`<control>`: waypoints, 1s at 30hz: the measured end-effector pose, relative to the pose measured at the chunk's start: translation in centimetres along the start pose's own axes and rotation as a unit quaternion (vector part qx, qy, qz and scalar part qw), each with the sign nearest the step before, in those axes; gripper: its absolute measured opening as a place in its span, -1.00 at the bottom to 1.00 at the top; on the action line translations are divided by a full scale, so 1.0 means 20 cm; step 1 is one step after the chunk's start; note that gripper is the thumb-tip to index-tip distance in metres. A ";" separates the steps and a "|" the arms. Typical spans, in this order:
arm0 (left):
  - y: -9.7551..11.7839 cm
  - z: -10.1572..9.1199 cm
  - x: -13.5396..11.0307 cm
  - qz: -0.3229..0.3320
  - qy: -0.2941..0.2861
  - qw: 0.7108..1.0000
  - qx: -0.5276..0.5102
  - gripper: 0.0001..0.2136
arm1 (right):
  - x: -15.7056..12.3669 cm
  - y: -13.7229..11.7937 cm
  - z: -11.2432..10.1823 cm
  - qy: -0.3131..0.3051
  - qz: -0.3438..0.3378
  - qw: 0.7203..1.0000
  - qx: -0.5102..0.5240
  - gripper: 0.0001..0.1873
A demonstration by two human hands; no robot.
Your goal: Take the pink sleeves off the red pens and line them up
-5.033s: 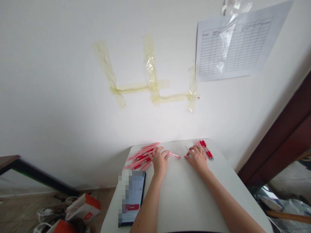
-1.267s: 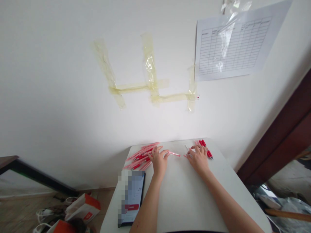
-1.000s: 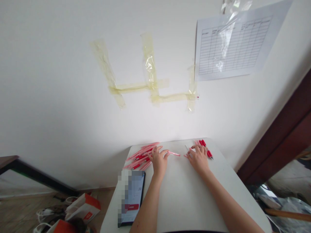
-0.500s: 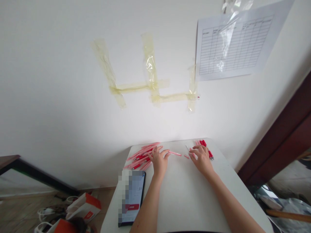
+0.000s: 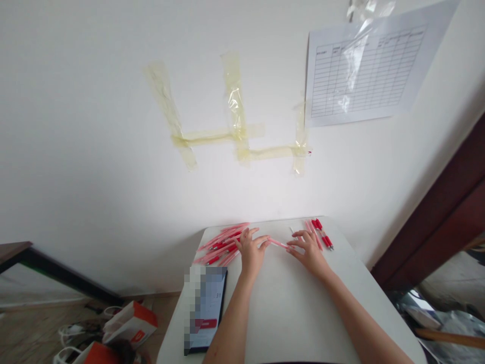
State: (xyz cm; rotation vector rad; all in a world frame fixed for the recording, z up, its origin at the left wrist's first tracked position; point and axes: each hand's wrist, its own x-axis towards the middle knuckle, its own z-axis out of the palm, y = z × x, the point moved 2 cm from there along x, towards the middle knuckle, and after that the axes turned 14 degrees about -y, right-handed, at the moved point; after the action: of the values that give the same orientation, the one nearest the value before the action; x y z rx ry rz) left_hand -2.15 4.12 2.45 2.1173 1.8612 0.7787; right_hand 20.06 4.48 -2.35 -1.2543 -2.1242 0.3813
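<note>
Pinches pink barrel [image 5: 278,243] by its left end in left hand [image 5: 252,249], touches right end with right hand [image 5: 308,252], can't tell if clamped; holds barrel beyond phone [image 5: 211,309], to its right; has pen pile [image 5: 223,245] just beyond phone, red pens [image 5: 326,240] well right of phone

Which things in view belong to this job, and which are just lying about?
Likely the job:
pink pen part, between left hand and right hand
pen pile at left
red pens at right

Seemingly not part:
phone
printed sheet
yellowish tape
bags on floor
</note>
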 end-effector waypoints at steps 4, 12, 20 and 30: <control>0.00 0.01 -0.01 0.005 0.000 1.000 0.010 -0.83 | 0.00 -0.02 -0.01 0.001 -0.007 1.000 0.008 -0.78; -0.01 0.05 -0.02 -0.017 0.000 0.999 0.040 -0.88 | 0.00 -0.05 0.02 0.035 -0.014 0.997 -0.068 -0.77; 0.02 0.12 -0.04 0.007 -0.061 0.996 0.072 -0.85 | 0.00 -0.07 0.04 0.017 0.005 0.990 -0.142 -0.81; 0.03 0.17 -0.05 0.013 -0.085 0.992 0.095 -0.79 | 0.00 -0.02 0.03 0.007 -0.002 0.993 -0.118 -0.84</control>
State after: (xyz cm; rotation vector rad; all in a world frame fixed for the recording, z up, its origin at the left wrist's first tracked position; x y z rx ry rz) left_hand -0.01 3.65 -0.39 2.2446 1.8857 0.4237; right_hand 19.39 4.38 -2.58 -1.3777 -2.2089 0.1203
